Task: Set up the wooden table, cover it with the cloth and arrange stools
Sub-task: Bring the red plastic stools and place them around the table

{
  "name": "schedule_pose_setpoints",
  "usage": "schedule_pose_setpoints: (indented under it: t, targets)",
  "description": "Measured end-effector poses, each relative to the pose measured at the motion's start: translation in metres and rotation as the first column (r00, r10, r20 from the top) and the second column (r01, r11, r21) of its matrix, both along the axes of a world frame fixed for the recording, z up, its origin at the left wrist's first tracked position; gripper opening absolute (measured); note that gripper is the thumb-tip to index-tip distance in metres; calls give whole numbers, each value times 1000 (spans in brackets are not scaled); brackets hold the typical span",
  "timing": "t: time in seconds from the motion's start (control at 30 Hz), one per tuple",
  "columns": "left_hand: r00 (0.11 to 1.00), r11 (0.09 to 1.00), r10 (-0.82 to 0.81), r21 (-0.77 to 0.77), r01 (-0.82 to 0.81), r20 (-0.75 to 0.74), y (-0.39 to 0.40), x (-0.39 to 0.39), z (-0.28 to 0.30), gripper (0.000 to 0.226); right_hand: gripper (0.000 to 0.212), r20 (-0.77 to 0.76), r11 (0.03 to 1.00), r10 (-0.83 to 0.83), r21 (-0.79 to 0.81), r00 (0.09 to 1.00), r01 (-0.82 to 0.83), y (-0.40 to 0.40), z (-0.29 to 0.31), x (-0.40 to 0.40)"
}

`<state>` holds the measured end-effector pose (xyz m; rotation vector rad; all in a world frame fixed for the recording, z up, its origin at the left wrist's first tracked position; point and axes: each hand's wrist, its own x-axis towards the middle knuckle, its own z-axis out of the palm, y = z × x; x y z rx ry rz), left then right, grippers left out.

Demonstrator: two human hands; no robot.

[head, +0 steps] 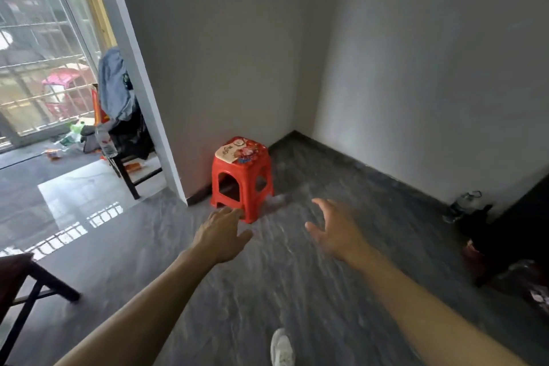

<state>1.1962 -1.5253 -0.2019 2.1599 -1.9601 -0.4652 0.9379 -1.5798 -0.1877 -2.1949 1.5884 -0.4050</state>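
Note:
A red plastic stool (242,177) with a printed label on its seat stands on the grey floor by the wall corner. Both my arms reach toward it. My left hand (221,235) is spread open just in front of the stool's near left leg, holding nothing. My right hand (332,230) is open too, to the right of the stool and apart from it. The corner of a dark wooden table (17,279) with dark legs shows at the lower left edge. No cloth is in view.
A dark chair (130,142) draped with blue clothing stands in the balcony doorway at left, a plastic bottle (105,140) beside it. Dark furniture and bags (505,244) and a bottle (465,205) sit against the right wall. My white shoe (282,348) is at the bottom.

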Motion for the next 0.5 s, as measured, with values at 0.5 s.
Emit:
schedule_pose_setpoints:
  t: [0.5]
  targets:
    - [966,967,256,26,-255,-37,-265,113,-16,51,67,-57,986,169,23,984,-167,-322,-19,136]
